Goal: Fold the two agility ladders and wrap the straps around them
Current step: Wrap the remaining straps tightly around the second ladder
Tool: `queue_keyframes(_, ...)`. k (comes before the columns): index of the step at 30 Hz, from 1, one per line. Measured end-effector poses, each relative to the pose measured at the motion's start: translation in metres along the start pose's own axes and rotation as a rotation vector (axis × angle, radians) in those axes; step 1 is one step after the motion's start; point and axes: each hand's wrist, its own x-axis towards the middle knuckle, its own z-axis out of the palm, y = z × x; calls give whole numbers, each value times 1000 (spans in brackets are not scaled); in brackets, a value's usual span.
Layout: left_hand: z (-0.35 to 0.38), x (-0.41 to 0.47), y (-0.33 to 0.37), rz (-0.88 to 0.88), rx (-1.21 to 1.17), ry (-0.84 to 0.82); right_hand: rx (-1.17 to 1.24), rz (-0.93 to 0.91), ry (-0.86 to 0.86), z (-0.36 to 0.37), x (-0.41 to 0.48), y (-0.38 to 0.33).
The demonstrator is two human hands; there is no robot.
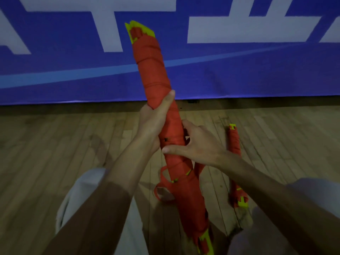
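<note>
At centre of the frame, first ladder bundle (152,70) held off the floor, tilted: top end toward upper centre against the banner, bottom end at lower right of centre, near the lower frame edge. Red strap wound along most of its length; yellow shows at both tips. Left hand (152,122) grasps the bundle at mid-length, fingers wrapped round from the left side, thumb laid straight up along the front. Right hand (200,144) sits just below it on the right side and clasps the bundle: thumb lies across the front pointing left, index finger lies against the right edge, remaining fingers tucked behind; cannot tell if they also pinch a strap end. One loose strap loop (160,183) hangs off the left side of the bundle below both hands. Second ladder bundle (234,142) lies on the wooden floor (55,144) at right of frame, also wrapped in red with yellow at each end, apart from both hands, middle part hidden behind the right forearm. Blue banner (55,70) with white shapes fills the upper frame. Pale trouser legs (81,188) visible at lower left and lower right. Lighting dim, lower bundle end blurred
</note>
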Motion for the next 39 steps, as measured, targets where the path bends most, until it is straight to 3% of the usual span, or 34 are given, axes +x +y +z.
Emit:
queue_keyframes(5, -12, 6, 4, 34, 123, -67, -364, -197, 109, -20, 2, 4)
queue_keyframes(11, -10, 12, -6, 147, 279, -63, 99, -246, 37, -30, -5, 3)
queue_keyframes(14, -8, 10, -5, 152, 260, -88, 163, -169, 31, -30, -2, 14)
queue_keyframes(19, -7, 8, 1, -11, 6, -89, 86, -52, -50, -20, 1, 28)
queue_keyframes(24, -8, 10, 12, -162, -369, -258, 482, 126, -91, -20, 1, 4)
queue_keyframes(27, -3, 4, 13, -205, -537, -348, 767, 164, -247, -18, -2, -6)
queue_keyframes(29, -1, 3, 11, -196, -566, -365, 838, 172, -333, -17, -4, -10)
queue_keyframes(31, 2, 5, 8, -162, -497, -386, 877, 202, -310, -17, -5, -10)
queue_keyframes(34, 4, 13, 9, -120, -269, -366, 815, 196, -209, -18, -3, -7)
queue_keyframes(36, 4, 20, 9, -86, -129, -247, 713, 233, -149, -25, -3, -8)
queue_keyframes(39, 6, 24, 5, -24, 37, -151, 297, 274, 19, -24, -3, -5)
